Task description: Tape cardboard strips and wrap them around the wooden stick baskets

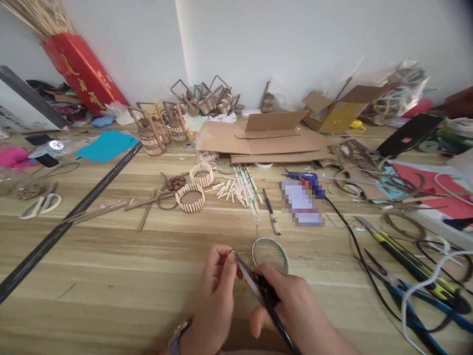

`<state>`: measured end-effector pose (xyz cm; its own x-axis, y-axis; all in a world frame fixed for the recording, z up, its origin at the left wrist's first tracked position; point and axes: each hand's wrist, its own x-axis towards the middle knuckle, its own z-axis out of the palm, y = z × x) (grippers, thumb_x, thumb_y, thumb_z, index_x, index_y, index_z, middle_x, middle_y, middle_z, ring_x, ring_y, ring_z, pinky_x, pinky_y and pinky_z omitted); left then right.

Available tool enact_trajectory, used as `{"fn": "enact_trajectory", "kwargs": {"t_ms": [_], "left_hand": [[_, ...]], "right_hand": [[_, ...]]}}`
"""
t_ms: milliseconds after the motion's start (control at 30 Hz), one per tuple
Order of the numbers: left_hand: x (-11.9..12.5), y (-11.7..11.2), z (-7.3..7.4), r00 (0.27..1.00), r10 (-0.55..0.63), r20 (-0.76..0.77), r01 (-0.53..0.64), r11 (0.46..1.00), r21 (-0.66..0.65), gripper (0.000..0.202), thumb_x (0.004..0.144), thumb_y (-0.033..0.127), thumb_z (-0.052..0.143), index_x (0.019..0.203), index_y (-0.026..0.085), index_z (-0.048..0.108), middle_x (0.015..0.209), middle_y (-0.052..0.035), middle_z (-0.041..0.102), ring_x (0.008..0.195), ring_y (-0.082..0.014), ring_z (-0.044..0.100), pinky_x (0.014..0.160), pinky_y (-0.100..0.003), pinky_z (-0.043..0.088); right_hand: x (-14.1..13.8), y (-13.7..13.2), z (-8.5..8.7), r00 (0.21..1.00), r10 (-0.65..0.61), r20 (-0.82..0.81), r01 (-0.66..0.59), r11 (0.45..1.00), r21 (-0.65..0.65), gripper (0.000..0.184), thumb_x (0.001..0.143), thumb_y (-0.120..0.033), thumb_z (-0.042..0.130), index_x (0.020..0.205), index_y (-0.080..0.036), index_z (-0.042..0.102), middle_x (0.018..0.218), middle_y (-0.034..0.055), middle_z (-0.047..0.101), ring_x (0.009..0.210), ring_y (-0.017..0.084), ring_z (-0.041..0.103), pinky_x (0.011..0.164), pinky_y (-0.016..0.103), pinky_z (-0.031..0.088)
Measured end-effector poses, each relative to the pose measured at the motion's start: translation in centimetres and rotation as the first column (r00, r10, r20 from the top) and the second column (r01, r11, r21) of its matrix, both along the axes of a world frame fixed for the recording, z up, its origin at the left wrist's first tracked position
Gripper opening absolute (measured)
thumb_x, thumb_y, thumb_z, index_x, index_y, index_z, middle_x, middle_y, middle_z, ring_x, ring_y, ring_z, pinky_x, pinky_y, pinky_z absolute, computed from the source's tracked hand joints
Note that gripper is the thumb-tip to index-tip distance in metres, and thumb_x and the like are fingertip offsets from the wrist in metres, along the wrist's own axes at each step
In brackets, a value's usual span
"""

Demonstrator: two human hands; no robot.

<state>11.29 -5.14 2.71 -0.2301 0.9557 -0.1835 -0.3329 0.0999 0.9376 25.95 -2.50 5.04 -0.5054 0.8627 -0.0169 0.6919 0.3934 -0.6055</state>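
Note:
My left hand is closed in a pinch near the tip of a black-handled tool. What its fingertips hold, if anything, is too small to make out. My right hand is wrapped round the black handle of this tool, which looks like scissors with a long metal blade pointing up and left. Just beyond the hands lies a round roll of tape or ring. Farther off are two rings of short wooden sticks, loose stick pieces and a pile of brown beads or nuts.
A pen and a blue glue gun lie ahead. At right are a yellow-black utility knife, blue-handled pliers and cables. White scissors lie left. Small stick baskets and flattened cardboard stand behind.

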Motion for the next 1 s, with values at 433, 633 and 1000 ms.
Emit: {"fn": "enact_trajectory", "kwargs": {"t_ms": [433,633,1000], "left_hand": [[0.2,0.2,0.6,0.998,-0.060,-0.032,0.061,0.998,0.012,0.032,0.089,0.052,0.057,0.081,0.021,0.054,0.069,0.0034,0.051,0.065,-0.0126,0.046,0.062,-0.023,0.038],[-0.2,0.7,0.5,0.994,0.003,-0.109,-0.014,0.995,-0.101,0.038,0.084,0.058,0.059,0.078,0.020,0.053,0.062,0.0049,0.048,0.060,-0.0124,0.043,0.057,-0.023,0.036],[-1.0,1.5,1.5,0.993,-0.038,-0.110,0.018,0.985,-0.174,0.025,0.076,0.042,0.064,0.071,0.021,0.051,0.055,0.0050,0.052,0.052,-0.0122,0.047,0.052,-0.023,0.036]], "right_hand": [[0.1,0.4,0.1,0.999,-0.014,-0.044,0.014,1.000,0.007,0.041,0.077,-0.062,0.061,0.076,-0.021,0.059,0.053,-0.0039,0.058,0.044,0.012,0.052,0.043,0.020,0.032],[4.7,1.5,-1.0,0.990,-0.139,0.017,0.137,0.987,0.086,0.023,0.084,-0.046,0.059,0.087,-0.023,0.062,0.063,-0.0011,0.068,0.051,0.016,0.063,0.051,0.022,0.047],[15.1,2.7,-3.5,0.890,-0.349,0.292,0.254,0.913,0.318,0.042,0.089,-0.037,0.042,0.117,-0.016,0.063,0.101,0.0157,0.071,0.088,0.030,0.070,0.080,0.044,0.055]]}}
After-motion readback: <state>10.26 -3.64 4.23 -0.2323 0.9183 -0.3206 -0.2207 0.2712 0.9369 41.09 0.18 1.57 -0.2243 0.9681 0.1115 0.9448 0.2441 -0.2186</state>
